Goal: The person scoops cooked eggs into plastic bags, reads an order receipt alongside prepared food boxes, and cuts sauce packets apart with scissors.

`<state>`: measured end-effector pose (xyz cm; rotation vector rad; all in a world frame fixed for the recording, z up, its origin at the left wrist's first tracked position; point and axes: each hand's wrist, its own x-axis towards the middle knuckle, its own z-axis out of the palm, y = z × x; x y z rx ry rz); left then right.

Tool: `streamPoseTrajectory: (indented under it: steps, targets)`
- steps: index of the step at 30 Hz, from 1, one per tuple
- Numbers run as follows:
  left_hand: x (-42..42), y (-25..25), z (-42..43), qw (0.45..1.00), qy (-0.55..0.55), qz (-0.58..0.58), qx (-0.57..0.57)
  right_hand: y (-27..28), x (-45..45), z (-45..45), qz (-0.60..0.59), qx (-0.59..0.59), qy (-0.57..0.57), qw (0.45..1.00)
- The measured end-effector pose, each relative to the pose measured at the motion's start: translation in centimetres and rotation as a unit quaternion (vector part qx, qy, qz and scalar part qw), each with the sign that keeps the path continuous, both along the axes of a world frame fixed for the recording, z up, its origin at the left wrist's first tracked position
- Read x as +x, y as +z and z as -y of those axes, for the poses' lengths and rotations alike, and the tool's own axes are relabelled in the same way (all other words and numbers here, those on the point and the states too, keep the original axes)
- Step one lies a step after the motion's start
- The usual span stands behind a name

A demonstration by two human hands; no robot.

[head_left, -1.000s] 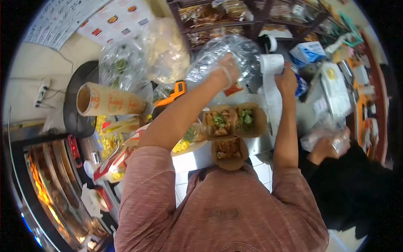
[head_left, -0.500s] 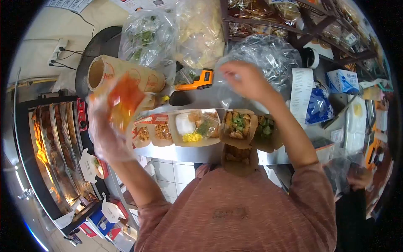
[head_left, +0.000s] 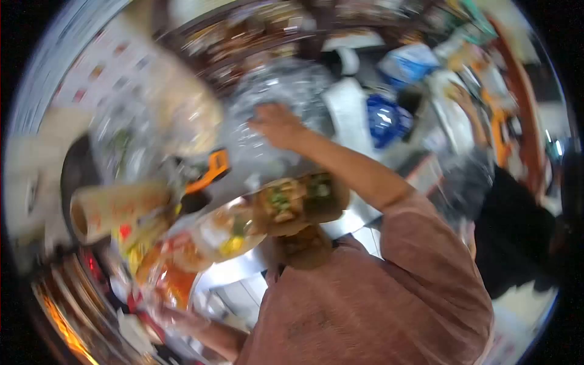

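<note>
Moved since 0.5 s ago: L hand (head_left: 175, 317) w/ clear bag of orange-red food (head_left: 173, 278), now lower, off the brown paper roll (head_left: 118, 212) & by L end of food-box row (head_left: 228, 236); it's closed on the bag, blurry. R hand (head_left: 277, 125) shifted from beside to over crumpled clear plastic (head_left: 304, 91); can't tell if gripping. Greens-topped kraft box (head_left: 280, 202) unmoved on counter.

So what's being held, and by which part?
The left hand appears to hold the orange-filled bag by its near end; whether the right hand grips anything can't be told.
</note>
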<state>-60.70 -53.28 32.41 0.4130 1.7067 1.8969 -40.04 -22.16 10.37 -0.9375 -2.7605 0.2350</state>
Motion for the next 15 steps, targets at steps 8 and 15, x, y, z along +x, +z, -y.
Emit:
streamPoseTrajectory:
  steps: [8, 15]
  targets:
    - [2.9, -1.7, -7.2, 0.994, -0.105, -0.038, -0.005, 5.4, 4.2, 0.1, 0.012, -0.154, -0.058, 0.986]
    - [7.0, -1.4, -7.6, 0.956, -0.111, -0.272, 0.015, 12.7, 14.4, 2.5, -0.387, 0.022, -0.351, 0.853]
